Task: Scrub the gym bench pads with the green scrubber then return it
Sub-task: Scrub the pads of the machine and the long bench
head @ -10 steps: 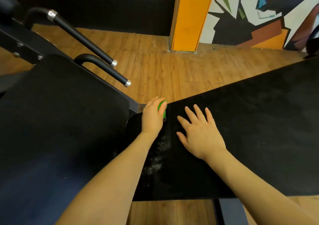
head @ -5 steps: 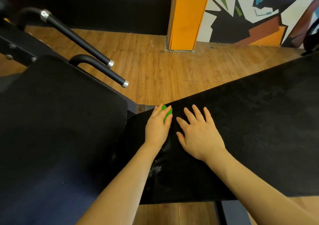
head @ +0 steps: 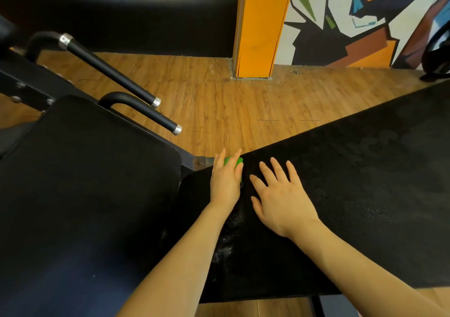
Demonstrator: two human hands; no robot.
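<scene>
A green scrubber point(head: 233, 162) sits at the far edge of the long black bench pad point(head: 353, 195), near that pad's left end. My left hand point(head: 225, 180) lies over the scrubber and holds it against the pad, fingers reaching past the edge and thumb along its right side. Only a small green patch shows between my fingers. My right hand point(head: 280, 200) rests flat on the pad just to the right, fingers spread. White foam or residue point(head: 226, 241) marks the pad below my left wrist. A second black pad point(head: 80, 183) lies to the left.
Two black handle bars with silver end caps point(head: 155, 102) point(head: 177, 130) stick out over the wooden floor point(head: 243, 107) behind the left pad. A metal frame joint point(head: 199, 162) sits between the pads. An orange pillar point(head: 260, 24) and a painted wall stand beyond.
My left hand slid the scrubber slightly right along the pad's far edge, closer to my right hand, and its fingers stretched out. My right hand stayed flat in place.
</scene>
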